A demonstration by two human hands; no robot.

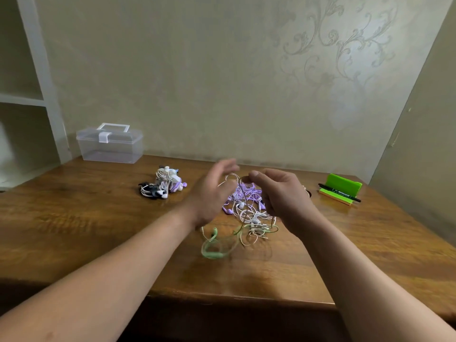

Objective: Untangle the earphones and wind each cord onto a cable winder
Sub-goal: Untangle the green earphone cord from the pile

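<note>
A tangle of earphones (248, 213) with purple, white and green cords lies on the wooden table (98, 218) in the middle. My right hand (281, 196) is raised above it and pinches a white cord loop (233, 178) between thumb and fingers. My left hand (214, 193), blurred by motion, hovers to the left of that loop with its fingers fairly straight; whether it touches the cord I cannot tell. A green cord (214, 248) trails toward the front. To the left lies a pile of wound earphones (164, 185) on winders.
A clear plastic box (111, 144) with a white latch stands at the back left near a shelf unit (22, 99). At the right lie a green stand (344, 186), a black marker (339, 193) and a notepad. The table's front edge runs close below the tangle.
</note>
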